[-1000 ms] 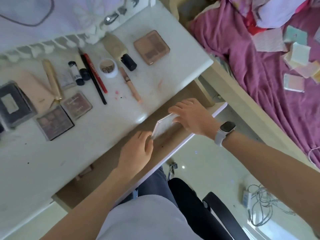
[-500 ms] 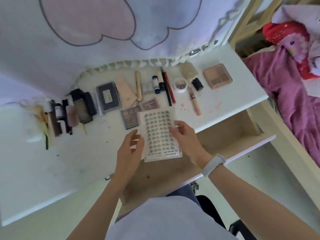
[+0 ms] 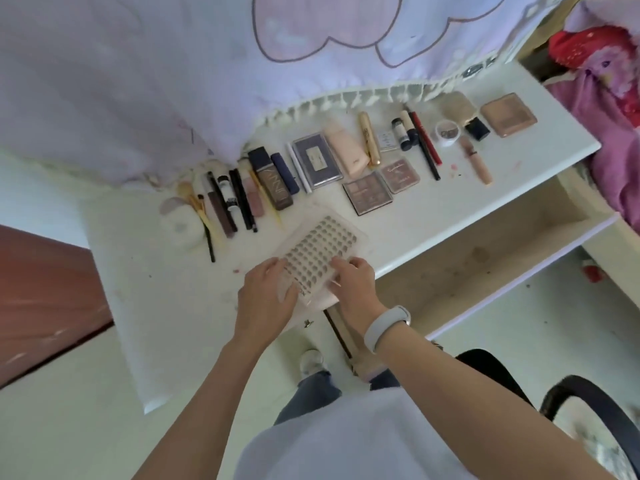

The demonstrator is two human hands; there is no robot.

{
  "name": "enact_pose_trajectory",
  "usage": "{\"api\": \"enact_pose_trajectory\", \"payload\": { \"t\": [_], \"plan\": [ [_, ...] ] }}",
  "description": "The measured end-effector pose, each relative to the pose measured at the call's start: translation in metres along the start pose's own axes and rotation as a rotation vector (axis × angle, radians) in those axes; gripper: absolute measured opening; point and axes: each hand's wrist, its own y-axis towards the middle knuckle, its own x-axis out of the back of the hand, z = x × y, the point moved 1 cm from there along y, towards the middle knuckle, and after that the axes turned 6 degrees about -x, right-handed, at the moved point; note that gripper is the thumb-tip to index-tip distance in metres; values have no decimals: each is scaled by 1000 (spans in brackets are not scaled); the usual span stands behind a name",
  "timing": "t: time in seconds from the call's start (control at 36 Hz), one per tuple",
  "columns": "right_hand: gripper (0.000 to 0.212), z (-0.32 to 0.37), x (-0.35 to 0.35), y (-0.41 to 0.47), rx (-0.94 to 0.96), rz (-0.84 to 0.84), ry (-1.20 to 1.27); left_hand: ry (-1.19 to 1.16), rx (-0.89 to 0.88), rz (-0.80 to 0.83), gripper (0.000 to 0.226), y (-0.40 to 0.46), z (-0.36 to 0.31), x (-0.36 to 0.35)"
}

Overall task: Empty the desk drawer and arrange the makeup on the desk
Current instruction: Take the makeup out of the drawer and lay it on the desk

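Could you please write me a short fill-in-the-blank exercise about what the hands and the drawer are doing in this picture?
1. The clear lash tray is held by ____ hands, the left hand and the right hand.
2. The tray rests on the white ____, near its front edge.
3. The drawer under the desk is pulled ____.
4. The wristband sits on the ____ wrist.

Missing words: both; desk; open; right

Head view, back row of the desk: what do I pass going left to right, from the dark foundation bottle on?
Foundation bottle → black case → pink tube → gold tube → red pencil → small jar → tan compact.
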Motion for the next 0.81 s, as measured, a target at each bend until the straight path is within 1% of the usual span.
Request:
{"api": "enact_pose_trajectory", "payload": {
  "t": [0.03, 0.06, 0.11, 0.17, 0.19, 0.25, 0.31, 0.33, 0.39, 0.42, 0.44, 0.5, 0.58, 0.64, 0.69, 0.75, 0.81],
  "plan": [
    [9, -5, -1, -1, 0, -12, 44, 73, -40, 30, 51, -1, 4, 0],
    [10, -8, -2, -2, 2, -34, 66, 135, -78, 66, 56, -1, 7, -1],
    [17, -14, -3, -1, 27, -90, 49, 219, -122, 145, 69, 0, 13, -3],
    [23, -17, -2, 0, 73, -157, -65, 286, -153, 187, 77, 2, 19, -5],
    [24, -18, -1, 0, 102, -194, -141, 316, -172, 190, 78, 3, 22, -6],
    [21, -17, 0, 1, 172, -239, -281, 347, -198, 174, 75, 6, 25, -6],
    [6, -15, 2, 0, 227, -243, -349, 350, -190, 167, 69, 9, 25, -6],
    [14, -14, 3, -1, 245, -239, -375, 352, -181, 161, 65, 11, 24, -6],
    [39, -12, 5, -3, 272, -216, -434, 347, -167, 136, 58, 14, 23, -4],
    [45, -12, 7, -5, 289, -197, -453, 348, -165, 121, 55, 14, 23, -4],
    [48, -12, 9, -7, 310, -171, -467, 355, -162, 105, 52, 14, 22, -3],
    [46, -14, 16, -8, 374, -138, -520, 374, -151, 66, 48, 13, 19, -4],
    [37, -24, 36, -13, 516, -173, -556, 359, -148, -17, 42, 5, 8, -8],
    [33, -34, 55, -16, 605, -235, -613, 336, -210, -68, 35, -5, -4, -15],
    [31, -46, 80, -16, 680, -291, -740, 305, -327, -85, 31, -16, -18, -26],
    [32, -56, 105, -14, 736, -368, -897, 235, -455, -46, 30, -26, -32, -40],
    [35, -66, 128, -10, 766, -479, -1034, 161, -548, 37, 30, -32, -44, -57]
  ]
}}
